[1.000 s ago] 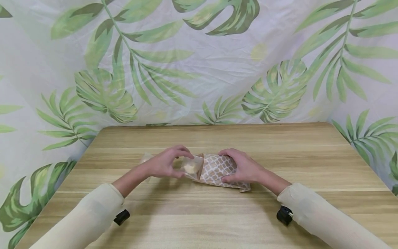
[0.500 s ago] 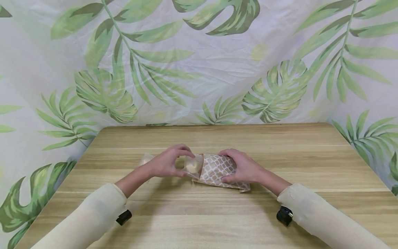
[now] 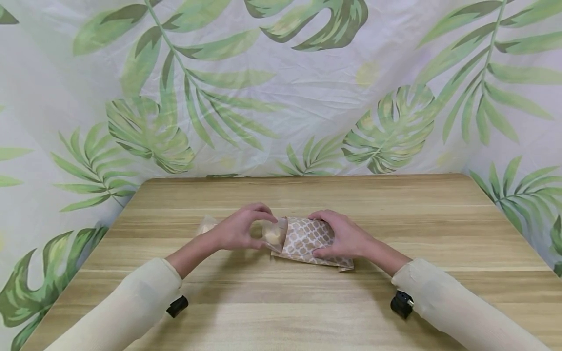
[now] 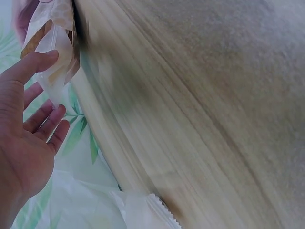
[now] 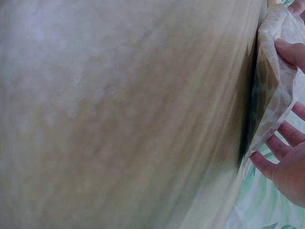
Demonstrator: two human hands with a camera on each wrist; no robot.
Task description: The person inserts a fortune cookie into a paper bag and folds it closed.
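Note:
A tan paper bag (image 3: 305, 239) with a white lattice pattern lies on its side on the table, its mouth facing left. My right hand (image 3: 347, 237) grips it from the right, thumb on the near side and fingers over the far side. At the mouth, my left hand (image 3: 241, 229) pinches a small translucent packet (image 3: 274, 234) with a pale yellowish round piece inside. In the left wrist view, the thumb and fingertips are at the sides of the packet (image 4: 55, 76), whose far end is inside the bag's mouth.
Another translucent packet (image 3: 206, 224) lies on the wooden table (image 3: 281, 312), partly hidden behind my left forearm; its crimped edge shows in the left wrist view. A leaf-printed cloth (image 3: 316, 117) hangs behind the table's back edge.
My left hand has shifted slightly right with the packet, which sits a little further into the bag's mouth. My right hand and the bag have hardly moved.

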